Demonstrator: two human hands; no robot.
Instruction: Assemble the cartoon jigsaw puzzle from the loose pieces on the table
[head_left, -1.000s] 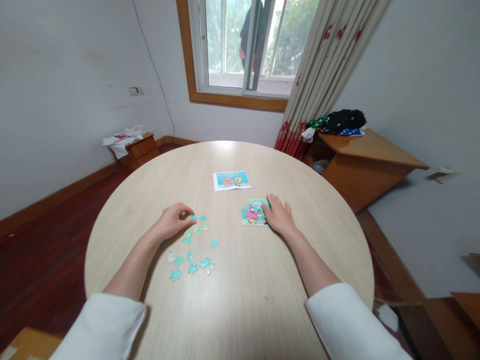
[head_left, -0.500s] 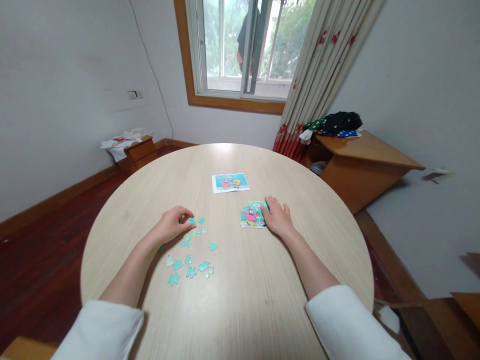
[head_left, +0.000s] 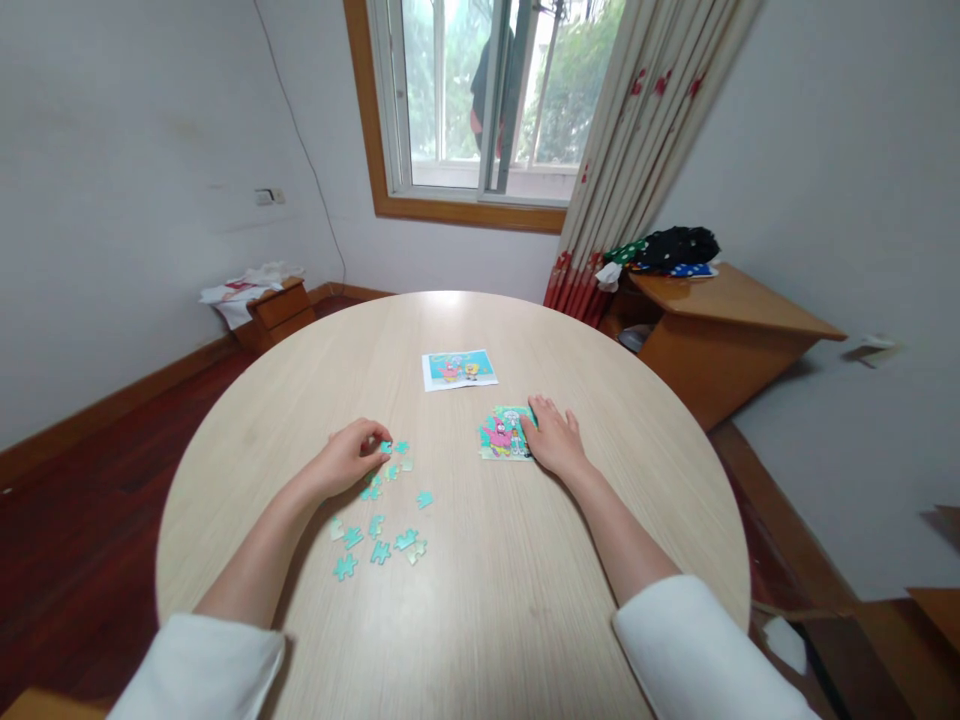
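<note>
At the left of the table, my left hand has its thumb and index finger closed around the edges of a small teal jigsaw piece. Several loose teal and pale yellow pieces are scattered beside and below that hand. To the right lies a partly joined jigsaw puzzle with a pink starfish figure on it. My right hand rests flat with fingers spread over its right edge, hiding that part. Beyond both hands is a printed reference picture with the same cartoon figures.
All of this is on a round, light wooden table. Behind it are a window and a curtain. A wooden desk with a heap of cloth stands at the back right, a small cabinet at the back left.
The thumb and index finger of my left hand have drawn slightly closer around the teal piece. My right hand stays on the joined puzzle. The whole view has shifted a little.
</note>
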